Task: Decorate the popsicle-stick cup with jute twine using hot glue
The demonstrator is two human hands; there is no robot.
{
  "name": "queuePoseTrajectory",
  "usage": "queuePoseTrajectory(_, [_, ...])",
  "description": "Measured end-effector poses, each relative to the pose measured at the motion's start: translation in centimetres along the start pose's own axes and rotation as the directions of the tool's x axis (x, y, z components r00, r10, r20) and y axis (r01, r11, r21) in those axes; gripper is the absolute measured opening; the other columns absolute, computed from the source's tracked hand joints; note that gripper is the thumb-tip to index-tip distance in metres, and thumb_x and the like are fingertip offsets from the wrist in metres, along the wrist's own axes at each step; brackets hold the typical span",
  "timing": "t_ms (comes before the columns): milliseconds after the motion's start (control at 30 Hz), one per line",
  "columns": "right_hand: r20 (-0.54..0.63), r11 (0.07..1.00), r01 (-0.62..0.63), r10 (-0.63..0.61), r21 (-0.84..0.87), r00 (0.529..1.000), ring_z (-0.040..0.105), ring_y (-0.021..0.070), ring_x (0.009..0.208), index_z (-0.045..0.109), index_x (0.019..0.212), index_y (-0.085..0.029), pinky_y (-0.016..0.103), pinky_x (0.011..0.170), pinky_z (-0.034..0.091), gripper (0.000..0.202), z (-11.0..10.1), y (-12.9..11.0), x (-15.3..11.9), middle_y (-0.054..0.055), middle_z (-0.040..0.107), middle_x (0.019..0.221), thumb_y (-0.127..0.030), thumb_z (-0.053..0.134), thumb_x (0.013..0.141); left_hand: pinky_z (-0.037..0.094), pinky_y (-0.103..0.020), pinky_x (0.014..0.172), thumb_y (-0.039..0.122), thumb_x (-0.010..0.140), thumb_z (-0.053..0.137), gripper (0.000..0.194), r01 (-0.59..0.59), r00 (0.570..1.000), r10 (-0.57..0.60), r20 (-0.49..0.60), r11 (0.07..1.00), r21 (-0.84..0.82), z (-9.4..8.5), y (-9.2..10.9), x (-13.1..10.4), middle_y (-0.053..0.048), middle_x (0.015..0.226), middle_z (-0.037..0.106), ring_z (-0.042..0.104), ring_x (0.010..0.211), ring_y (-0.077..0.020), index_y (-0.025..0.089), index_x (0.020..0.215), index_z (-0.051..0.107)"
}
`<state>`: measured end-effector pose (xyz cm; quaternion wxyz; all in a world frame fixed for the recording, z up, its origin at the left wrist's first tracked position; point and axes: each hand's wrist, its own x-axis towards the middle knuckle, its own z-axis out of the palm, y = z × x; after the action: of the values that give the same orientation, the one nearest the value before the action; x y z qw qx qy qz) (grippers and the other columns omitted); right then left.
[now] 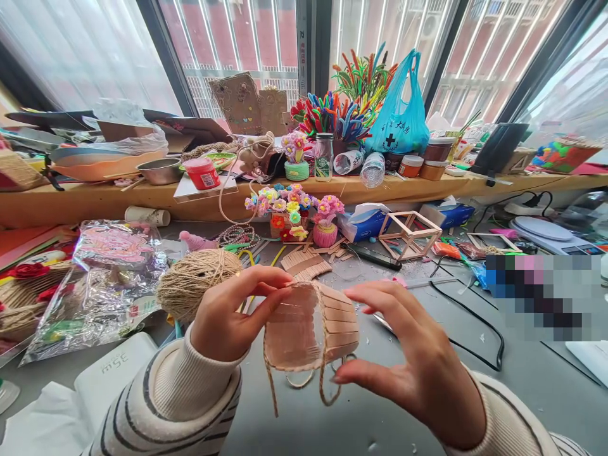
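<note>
Wooden cup [339, 320] tipped sideways between two hands, above a grey table [370, 424].

Left hand [237, 310] pinches its twine-edged rim; right hand [418, 354] curves wide open at the base (whether touching, I can't tell). Twine ball [197, 282] beside the left wrist, cluttered ledge [190, 212] beneath windows [237, 31].

Head view: is taken from above the near side of the worktop [403, 421], directed forward and down.
Worktop: is seen close up.
Windows [242, 41]: are faced, beyond the far edge.
</note>
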<state>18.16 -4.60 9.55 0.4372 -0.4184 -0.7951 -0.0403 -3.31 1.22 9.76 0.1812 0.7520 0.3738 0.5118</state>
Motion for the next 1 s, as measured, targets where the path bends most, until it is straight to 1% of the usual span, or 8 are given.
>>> queuePoseTrajectory(100, [0.148, 0.999, 0.045, -0.046, 0.006, 0.988, 0.061, 0.0244, 0.107, 0.047, 0.123, -0.008, 0.036, 0.090, 0.053, 0.078, 0.4, 0.9, -0.1, 0.016, 0.064, 0.114, -0.059, 0.068, 0.067, 0.052, -0.010, 0.065, 0.015, 0.078, 0.063, 0.010, -0.021, 1.000, 0.021, 0.007, 1.000, -0.005, -0.1, 0.2, 0.1, 0.006, 0.078, 0.071, 0.064, 0.063, -0.0043, 0.022, 0.083, 0.067])
queuePoseTrajectory(200, [0.241, 0.999, 0.040, -0.044, 0.024, 0.969, 0.057, 0.0264, 0.113, 0.042, 0.127, -0.008, 0.038, 0.094, 0.051, 0.080, 1.0, 1.3, -0.3, 0.017, 0.061, 0.121, -0.043, 0.076, 0.065, 0.053, -0.013, 0.064, 0.017, 0.077, 0.064, 0.007, 0.003, 0.999, -0.003, 0.033, 1.000, 0.002, -0.2, 0.6, 0.2, 0.004, 0.076, 0.071, 0.064, 0.061, -0.0065, 0.021, 0.081, 0.068])
queuePoseTrajectory(433, [0.309, 0.970, -0.133, 0.066, 0.202, 0.949, 0.062, 0.0230, 0.102, 0.045, 0.121, -0.014, 0.035, 0.086, 0.053, 0.070, 1.8, 0.9, -0.1, 0.012, 0.064, 0.114, -0.028, 0.076, 0.059, 0.057, -0.022, 0.066, 0.026, 0.076, 0.064, 0.007, 0.177, 0.982, -0.173, 0.070, 0.982, -0.058, -0.1, 1.3, 0.3, 0.000, 0.075, 0.071, 0.065, 0.064, -0.0125, 0.021, 0.079, 0.066])
queuePoseTrajectory(567, [0.307, 0.947, -0.219, 0.142, 0.233, 0.941, 0.062, 0.0219, 0.098, 0.049, 0.117, -0.015, 0.034, 0.082, 0.053, 0.066, 1.9, 0.6, 0.0, 0.010, 0.064, 0.109, -0.024, 0.075, 0.057, 0.056, -0.020, 0.067, 0.024, 0.072, 0.067, 0.014, 0.271, 0.962, -0.259, 0.086, 0.943, -0.191, 0.1, 1.4, 0.5, 0.002, 0.071, 0.067, 0.065, 0.066, -0.0115, 0.020, 0.085, 0.064])
queuePoseTrajectory(667, [0.295, 0.933, -0.259, 0.181, 0.251, 0.938, 0.062, 0.0212, 0.096, 0.050, 0.114, -0.015, 0.034, 0.081, 0.053, 0.063, 2.0, 0.5, -0.1, 0.009, 0.065, 0.108, -0.023, 0.076, 0.057, 0.053, -0.020, 0.069, 0.025, 0.071, 0.070, 0.026, 0.366, 0.931, -0.339, 0.136, 0.867, -0.339, 0.2, 1.4, 0.7, 0.003, 0.072, 0.066, 0.064, 0.070, -0.0114, 0.020, 0.095, 0.060])
queuePoseTrajectory(767, [0.277, 0.907, -0.344, 0.275, 0.243, 0.920, 0.062, 0.0232, 0.096, 0.051, 0.112, -0.015, 0.039, 0.082, 0.053, 0.062, 2.2, 0.6, -0.2, 0.011, 0.064, 0.108, -0.029, 0.077, 0.057, 0.052, -0.024, 0.077, 0.037, 0.076, 0.067, 0.037, 0.443, 0.895, -0.390, 0.214, 0.739, -0.507, 0.3, 1.1, 0.7, -0.001, 0.088, 0.070, 0.065, 0.085, -0.0145, 0.021, 0.107, 0.056])
queuePoseTrajectory(833, [0.262, 0.870, -0.417, 0.351, 0.262, 0.899, 0.061, 0.0251, 0.100, 0.050, 0.114, -0.015, 0.043, 0.085, 0.052, 0.064, 2.3, 0.8, -0.2, 0.012, 0.063, 0.112, -0.035, 0.076, 0.059, 0.051, -0.029, 0.086, 0.049, 0.074, 0.066, 0.051, 0.451, 0.890, -0.382, 0.247, 0.669, -0.591, 0.6, 0.7, 0.5, -0.005, 0.105, 0.068, 0.063, 0.100, -0.0191, 0.021, 0.115, 0.054])
queuePoseTrajectory(1000, [0.231, 0.742, -0.563, 0.513, 0.364, 0.827, 0.060, 0.0262, 0.102, 0.050, 0.114, -0.016, 0.047, 0.089, 0.050, 0.068, 2.3, 1.1, 0.1, 0.013, 0.061, 0.115, -0.042, 0.078, 0.058, 0.042, -0.046, 0.101, 0.063, 0.065, 0.066, 0.084, 0.440, 0.898, -0.294, 0.328, 0.578, -0.687, 2.5, -0.6, -0.6, -0.015, 0.138, 0.047, 0.046, 0.126, -0.0334, 0.021, 0.132, 0.039])
